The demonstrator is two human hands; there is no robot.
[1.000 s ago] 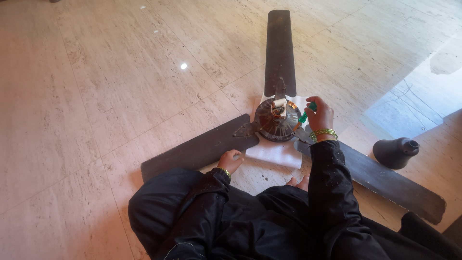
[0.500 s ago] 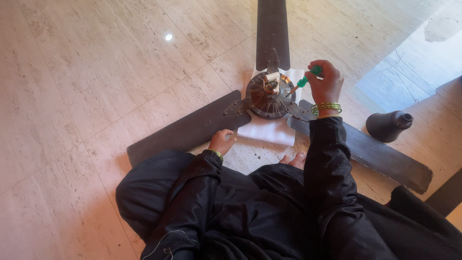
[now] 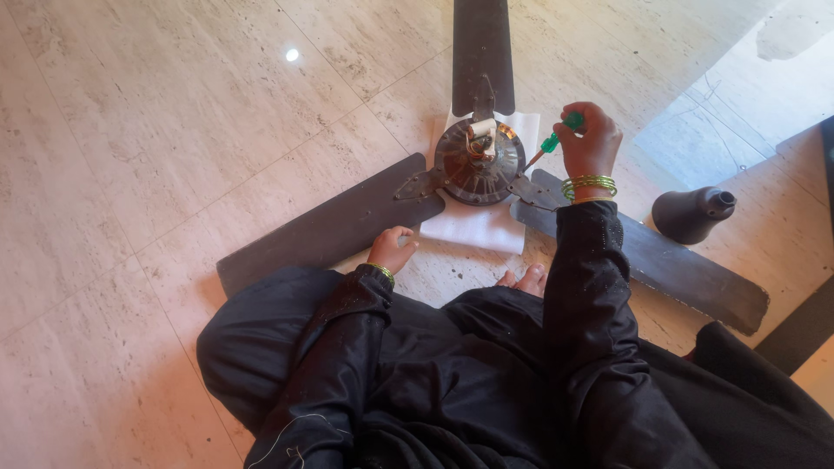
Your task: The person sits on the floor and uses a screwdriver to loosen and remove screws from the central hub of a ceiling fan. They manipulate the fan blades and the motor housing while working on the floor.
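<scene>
A dark ceiling fan lies on the floor, its round motor hub (image 3: 473, 165) resting on a white cloth (image 3: 473, 227), with three dark blades spreading out from it. My right hand (image 3: 591, 143) grips a green-handled screwdriver (image 3: 551, 142) whose tip points at the hub's right edge. My left hand (image 3: 393, 249) rests loosely curled on the floor at the near edge of the left blade (image 3: 330, 227), holding nothing that I can see. Black sleeves cover both arms, and green bangles circle my right wrist.
A dark bell-shaped fan cover (image 3: 691, 214) lies on the floor to the right, beyond the right blade (image 3: 660, 260). The far blade (image 3: 482, 43) runs off the top edge. My toes (image 3: 524, 280) show near the cloth. The floor is pale stone tile.
The view has shifted, so the fan now sits higher in frame. My right hand has kept the screwdriver at the hub's right side. My left hand stays beside the left blade.
</scene>
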